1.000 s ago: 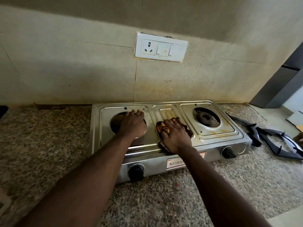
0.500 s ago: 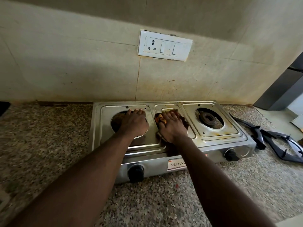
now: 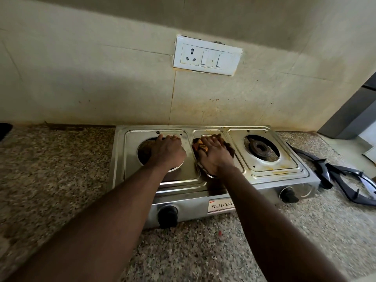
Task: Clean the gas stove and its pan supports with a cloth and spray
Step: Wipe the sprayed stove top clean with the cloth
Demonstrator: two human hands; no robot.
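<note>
A two-burner steel gas stove stands on the granite counter against the tiled wall. My left hand lies flat over the left burner opening, fingers straight, steadying the stove. My right hand presses a dark brown and orange cloth onto the stove's middle panel, near its back edge. The right burner is uncovered. Two black pan supports lie on the counter to the right of the stove. No spray bottle is in view.
A white socket and switch plate is on the wall above the stove. Two black knobs stick out of the stove's front. A grey appliance stands at the far right. The granite counter stretches to the left.
My right hand has slid the cloth from the front of the middle panel toward the back. My left hand has stayed on the left burner.
</note>
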